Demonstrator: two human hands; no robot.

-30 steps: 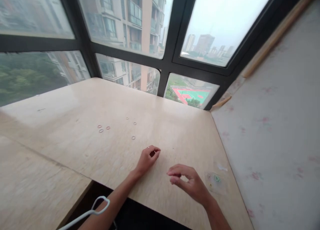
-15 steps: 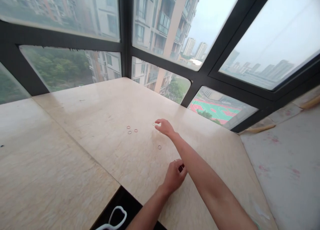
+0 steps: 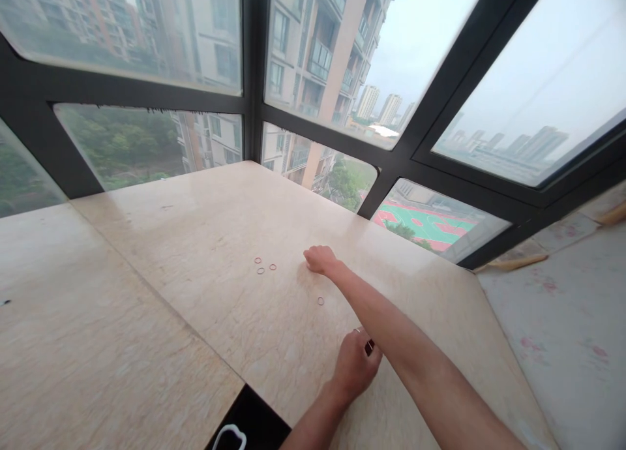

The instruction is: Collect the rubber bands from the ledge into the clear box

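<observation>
My right hand (image 3: 320, 259) rests on the stone surface with its fingers pinched together. They close over the spot where a small thin ring lay, and that ring is now hidden. Nearer to me, my left hand (image 3: 356, 364) is curled, partly behind the right forearm. A thin pale loop (image 3: 357, 330) shows at its fingers, and a dark gap by the thumb; what it holds I cannot make out. Left of the right hand lie a reddish ring (image 3: 257, 261), another reddish ring (image 3: 272, 267) and a greyish ring (image 3: 261, 271). A single dark ring (image 3: 321, 301) lies between my hands.
The beige stone surface (image 3: 195, 267) has a seam running across its left part. Dark window frames (image 3: 252, 78) border it behind, and a flowered wall (image 3: 562, 332) stands at right. A black object (image 3: 259, 414) with a white loop (image 3: 233, 432) is at the bottom edge.
My right fingers have closed down over the thin ring that showed beside their tips. The left hand stays curled. The whole view has shifted slightly, with things now lower and further right.
</observation>
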